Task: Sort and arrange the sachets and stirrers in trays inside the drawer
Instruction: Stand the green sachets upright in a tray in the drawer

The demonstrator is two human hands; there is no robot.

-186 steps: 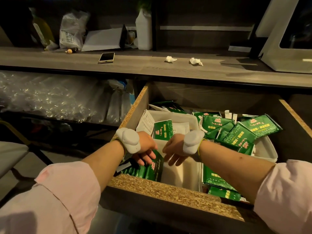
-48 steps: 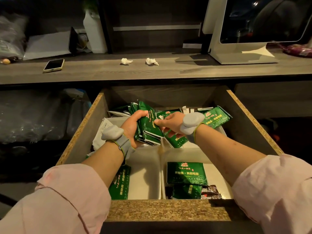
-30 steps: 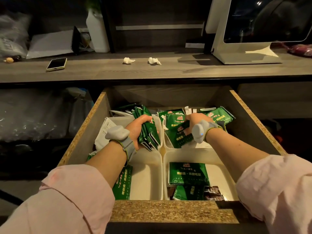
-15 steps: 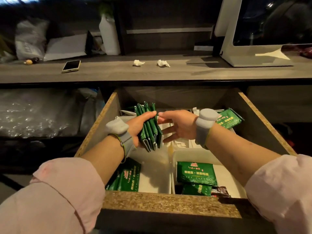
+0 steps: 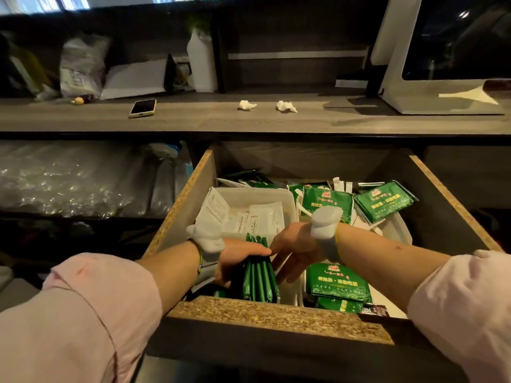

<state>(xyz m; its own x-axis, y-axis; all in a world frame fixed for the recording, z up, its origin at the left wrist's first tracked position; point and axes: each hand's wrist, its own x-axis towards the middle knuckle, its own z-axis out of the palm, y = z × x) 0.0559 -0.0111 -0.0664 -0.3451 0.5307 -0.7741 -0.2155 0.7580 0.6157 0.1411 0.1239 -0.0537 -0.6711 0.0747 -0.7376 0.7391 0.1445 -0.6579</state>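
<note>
Lowered into the near-left tray (image 5: 290, 295), left hand (image 5: 237, 258) grips green sachets (image 5: 260, 277).

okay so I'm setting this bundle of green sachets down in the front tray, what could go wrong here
The left hand grips the green sachets on edge; once the grip opens they may fan out or topple. The right hand has open fingers beside them, so it could knock the bundle. The loose sachet in the next tray might get mixed in.

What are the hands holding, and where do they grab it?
The left hand grips a stack of flat green sachets standing on edge, fingers over its top edges. The right hand is open beside the stack, gripping nothing.
</note>
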